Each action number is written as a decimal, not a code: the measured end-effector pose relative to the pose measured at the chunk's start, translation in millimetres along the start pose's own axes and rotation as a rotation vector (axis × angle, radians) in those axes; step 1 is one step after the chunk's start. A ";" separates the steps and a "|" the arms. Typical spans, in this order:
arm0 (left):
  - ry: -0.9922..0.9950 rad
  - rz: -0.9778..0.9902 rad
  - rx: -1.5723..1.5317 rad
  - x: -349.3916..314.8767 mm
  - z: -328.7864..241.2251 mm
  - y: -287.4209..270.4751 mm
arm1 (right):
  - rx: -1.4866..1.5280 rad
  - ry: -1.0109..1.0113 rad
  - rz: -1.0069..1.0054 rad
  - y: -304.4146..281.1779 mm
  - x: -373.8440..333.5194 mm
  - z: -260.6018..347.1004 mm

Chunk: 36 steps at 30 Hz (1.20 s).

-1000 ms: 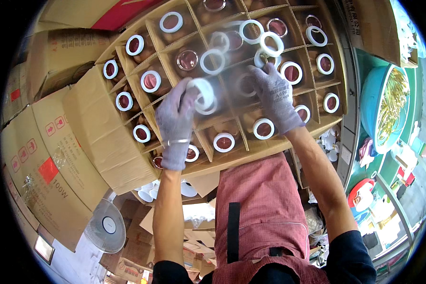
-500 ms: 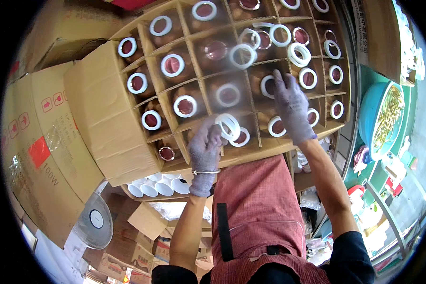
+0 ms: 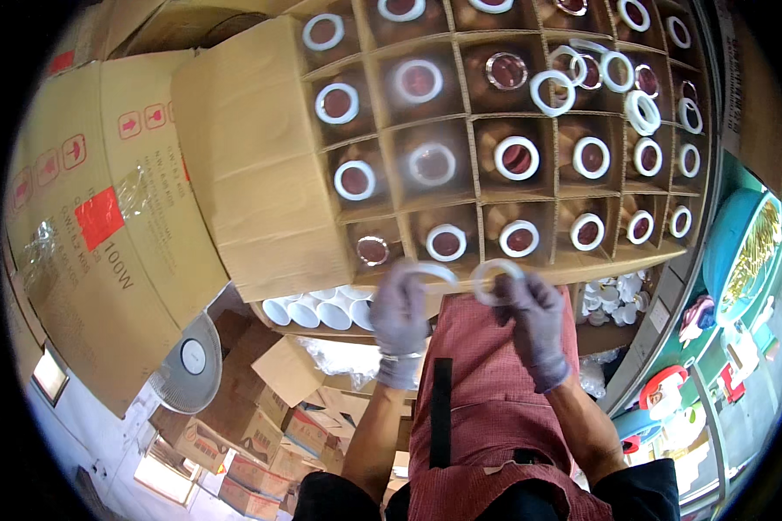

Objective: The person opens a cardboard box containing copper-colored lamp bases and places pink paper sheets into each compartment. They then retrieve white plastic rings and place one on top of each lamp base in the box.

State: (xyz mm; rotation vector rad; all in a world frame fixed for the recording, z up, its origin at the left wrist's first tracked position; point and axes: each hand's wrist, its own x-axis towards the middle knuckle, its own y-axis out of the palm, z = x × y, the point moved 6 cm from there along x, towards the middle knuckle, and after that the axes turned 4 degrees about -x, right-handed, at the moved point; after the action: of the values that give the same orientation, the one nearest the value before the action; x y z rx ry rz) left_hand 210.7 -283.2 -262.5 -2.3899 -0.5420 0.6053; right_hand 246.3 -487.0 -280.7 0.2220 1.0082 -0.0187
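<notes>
A large divided cardboard carton [image 3: 269, 174] holds clear, round-mouthed vessels with reddish insides, one per compartment. Most mouths carry a white ring [image 3: 517, 158]; a vessel at the near left [image 3: 372, 251] shows a bare rim. Both my hands wear grey gloves and are at the carton's near edge. My left hand [image 3: 400, 308] pinches a white ring [image 3: 433, 273], seen nearly edge-on. Between the fingertips of my right hand [image 3: 537, 321] is another white ring [image 3: 480, 285], its opening partly facing me. Several loose white rings [image 3: 552, 93] lie over the far right compartments.
A tall closed carton [image 3: 122, 260] stands at the left, with a grey fan [image 3: 191, 360] below it. White cups [image 3: 308, 313] sit under the carton's near edge. At the right are a turquoise basin [image 3: 738, 252] and small white parts [image 3: 613, 300].
My right hand has left a ring on a vessel inside the carton and come back towards me. It now holds a ring near my left hand, which earlier held overlapping rings. The view has shifted.
</notes>
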 end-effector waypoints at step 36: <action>0.824 0.163 0.499 155.1 -186.1 162.4 | -1.029 -0.806 0.284 -35.4 5.4 79.2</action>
State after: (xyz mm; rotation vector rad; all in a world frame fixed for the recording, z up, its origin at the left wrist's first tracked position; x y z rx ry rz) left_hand 473.9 -407.9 -279.1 -1.9675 0.1540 -0.1950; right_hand 311.3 -536.5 -250.8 -0.5587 0.0896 0.6130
